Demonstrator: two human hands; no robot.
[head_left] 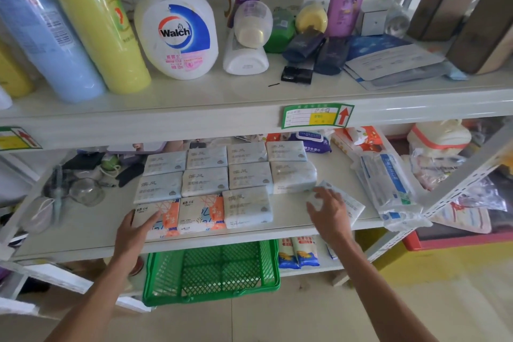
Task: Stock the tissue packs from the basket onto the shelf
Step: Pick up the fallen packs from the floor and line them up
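Note:
Several pale blue tissue packs [205, 182] lie in rows on the middle shelf [291, 219], with two orange-patterned packs [201, 214] in the front row. My left hand [136, 230] rests on the leftmost orange pack [163, 219], fingers fairly straight along its left end. My right hand [329, 212] lies with spread fingers on a pale pack [352, 207] lying askew at the right of the rows. The green plastic basket [212, 272] sits on the floor below the shelf and looks empty.
The upper shelf [194, 97] holds tall bottles and a Walch soap bottle [176, 30]. Plastic-wrapped packets [388, 183] lie right of the tissue rows, and a glass and dark clutter [86, 189] lie to the left. A slanted shelf post [458, 189] crosses at right.

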